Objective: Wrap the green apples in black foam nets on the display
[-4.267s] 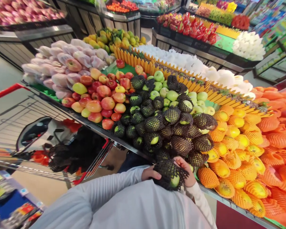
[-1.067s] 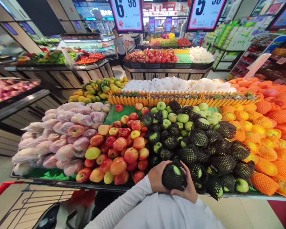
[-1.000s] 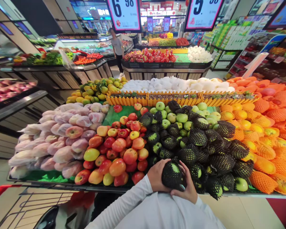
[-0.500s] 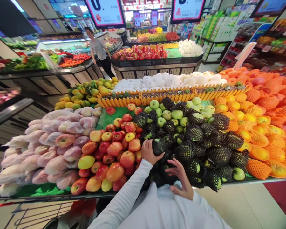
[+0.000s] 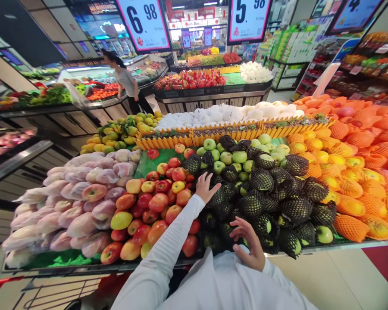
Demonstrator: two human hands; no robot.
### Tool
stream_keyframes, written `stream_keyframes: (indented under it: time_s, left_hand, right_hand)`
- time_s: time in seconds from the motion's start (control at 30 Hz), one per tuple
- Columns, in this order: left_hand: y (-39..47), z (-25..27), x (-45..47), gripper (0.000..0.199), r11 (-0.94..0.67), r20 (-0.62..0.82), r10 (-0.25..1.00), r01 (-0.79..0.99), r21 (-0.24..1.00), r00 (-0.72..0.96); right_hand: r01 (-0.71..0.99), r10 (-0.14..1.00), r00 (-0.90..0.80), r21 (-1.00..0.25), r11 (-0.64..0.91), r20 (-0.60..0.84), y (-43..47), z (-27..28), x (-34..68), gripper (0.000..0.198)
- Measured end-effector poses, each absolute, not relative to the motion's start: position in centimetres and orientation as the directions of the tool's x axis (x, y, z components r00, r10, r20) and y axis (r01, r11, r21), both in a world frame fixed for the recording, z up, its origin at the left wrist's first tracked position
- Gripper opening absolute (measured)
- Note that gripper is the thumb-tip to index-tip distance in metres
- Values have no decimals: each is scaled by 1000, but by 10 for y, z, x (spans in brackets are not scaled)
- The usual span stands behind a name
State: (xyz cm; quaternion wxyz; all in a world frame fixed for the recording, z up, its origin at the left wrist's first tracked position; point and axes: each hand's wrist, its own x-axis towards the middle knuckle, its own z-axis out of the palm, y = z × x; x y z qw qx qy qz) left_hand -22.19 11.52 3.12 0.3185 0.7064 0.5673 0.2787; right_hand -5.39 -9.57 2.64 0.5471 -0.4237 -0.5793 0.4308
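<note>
My left hand (image 5: 207, 187) reaches over the border between bare red apples (image 5: 158, 201) and green apples in black foam nets (image 5: 261, 178). Its fingers are spread and it holds nothing; a netted apple (image 5: 217, 197) lies just under the thumb. Whether the fingertips touch the fruit I cannot tell. Lower and to the right, my right hand (image 5: 248, 244) hovers close to my body in front of the netted pile, fingers apart and slightly curled, with nothing in it. Bare green apples (image 5: 226, 157) sit at the back of that pile.
Wrapped pinkish apples (image 5: 80, 198) fill the left of the stand, and orange-netted fruit (image 5: 352, 189) the right. A low yellow fence (image 5: 226, 132) runs behind. A wire cart (image 5: 61, 290) stands at lower left. Another person (image 5: 127, 82) is in the aisle beyond.
My left hand has moved forward, away from the netted apple it was resting against, and its fingers have spread. My right hand stays nearly in place. The other person has shifted left.
</note>
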Motion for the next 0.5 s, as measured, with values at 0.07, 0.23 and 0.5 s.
stream_keyframes:
  time_s: [0.07, 0.23, 0.5]
  left_hand:
    - [140, 33, -212, 58, -77, -18, 986, 546, 834, 166]
    - [193, 41, -190, 54, 47, -93, 992, 441, 896, 83]
    - [118, 85, -204, 58, -175, 154, 976, 138, 975, 151]
  right_hand:
    - [29, 966, -25, -966, 257, 257, -96, 26, -53, 62]
    - [46, 964, 6, -963, 265, 265, -99, 26, -50, 59]
    - [57, 972, 129, -980, 192, 198, -103, 14, -39, 42]
